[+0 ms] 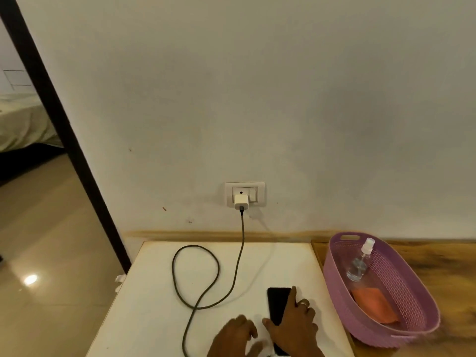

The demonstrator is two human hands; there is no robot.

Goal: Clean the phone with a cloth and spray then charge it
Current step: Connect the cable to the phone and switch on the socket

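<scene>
- Plain off-white wall (283, 99) ahead, glossy tiled floor (46, 253) off to the left.
- One smooth white tabletop (159, 292), wood surface (438, 264) on its right.
- One oval purple plastic basket (334, 284) with perforated sides, holding one clear spray bottle (359, 264) and one orange cloth (373, 306).
- One braided dark cable (195, 279) looping from one white charger (241, 201).
- One flat black phone (278, 302), near edge: my right hand (293, 323) lies spread on it, my left hand (234, 336) curled loosely beside, holding nothing I can see.

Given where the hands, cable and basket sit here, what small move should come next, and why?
Probably the left hand brings the cable's free end to the phone. The right hand rests on it, the charger is plugged in, and spray bottle and cloth lie in the basket.
</scene>
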